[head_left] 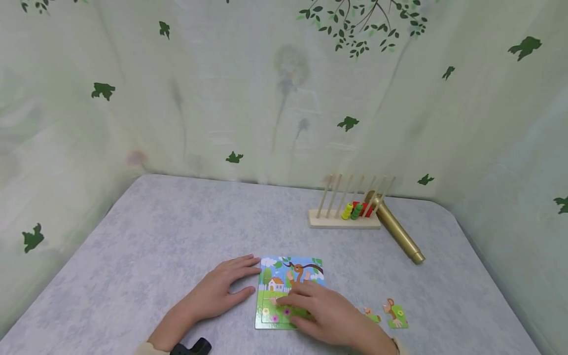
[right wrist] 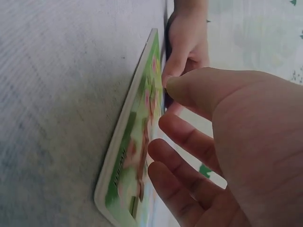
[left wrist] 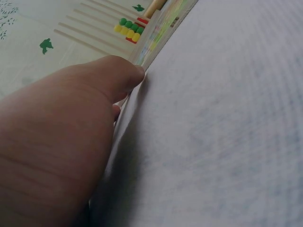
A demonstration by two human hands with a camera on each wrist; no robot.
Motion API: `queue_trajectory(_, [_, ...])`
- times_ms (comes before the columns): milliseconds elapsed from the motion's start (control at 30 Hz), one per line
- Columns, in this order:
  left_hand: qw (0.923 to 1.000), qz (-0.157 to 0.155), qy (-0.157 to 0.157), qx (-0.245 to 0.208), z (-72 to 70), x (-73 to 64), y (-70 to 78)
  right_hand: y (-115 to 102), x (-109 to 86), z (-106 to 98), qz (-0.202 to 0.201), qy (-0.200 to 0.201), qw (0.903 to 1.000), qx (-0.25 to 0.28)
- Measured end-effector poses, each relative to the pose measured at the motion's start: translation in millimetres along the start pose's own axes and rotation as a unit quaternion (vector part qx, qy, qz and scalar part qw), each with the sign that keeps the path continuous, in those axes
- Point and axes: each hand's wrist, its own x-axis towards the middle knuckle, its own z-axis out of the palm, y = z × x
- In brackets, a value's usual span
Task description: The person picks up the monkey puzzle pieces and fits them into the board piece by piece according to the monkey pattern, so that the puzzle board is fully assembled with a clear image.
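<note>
A square picture puzzle board [head_left: 266, 323] lies flat on the table, printed with a house, a tree, flowers and a brown long-limbed animal. My left hand [head_left: 222, 288] rests on the table at the board's left side, fingers spread and fingertips right at its edge. Over the board's lower right part is my right hand [head_left: 326, 310], palm down with fingers loosely bent and the fingertips close on the picture. In the right wrist view nothing shows between its thumb and fingers [right wrist: 173, 151]. This hand hides the board's lower right corner.
Loose puzzle pieces lie right of the board, one piece [head_left: 397, 314] apart and another piece [head_left: 372, 316] partly behind my right hand. Farther back stands a wooden peg rack [head_left: 343, 223] with coloured beads [head_left: 356, 212]. A gold tube [head_left: 399, 234] leans beside it.
</note>
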Motion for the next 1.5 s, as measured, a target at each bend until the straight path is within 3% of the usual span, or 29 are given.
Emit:
queue_trajectory(167, [1.0000, -0.003, -0.004, 0.002, -0.5, 1.3, 0.3, 3, -7.9, -6, 0.006, 0.015, 0.9998, 0.010])
queue_trajectory(367, [1.0000, -0.001, -0.002, 0.003, 1.0, 1.0, -1.5, 9, -19.0, -11, 0.004, 0.043, 0.9989, -0.019])
queue_trajectory(933, [1.0000, -0.004, -0.002, 0.001, 1.7, 1.8, -0.6, 19, -40.2, -31, 0.061, 0.059, 0.9953, -0.047])
queue_trajectory(1133, [1.0000, -0.002, -0.002, 0.006, -0.2, 2.1, -0.5, 23, -50.3, -36, 0.084, 0.071, 0.9935, -0.031])
queue_trajectory(1233, [1.0000, 0.001, -0.001, 0.008, -1.0, 3.1, -0.4, 26, -55.9, -38, 0.102, 0.064, 0.9927, -0.013])
queue_trajectory(1500, [0.9998, -0.010, -0.015, 0.003, -1.0, 1.3, -1.3, 36, -75.3, -44, 0.157, 0.001, 0.9869, 0.035])
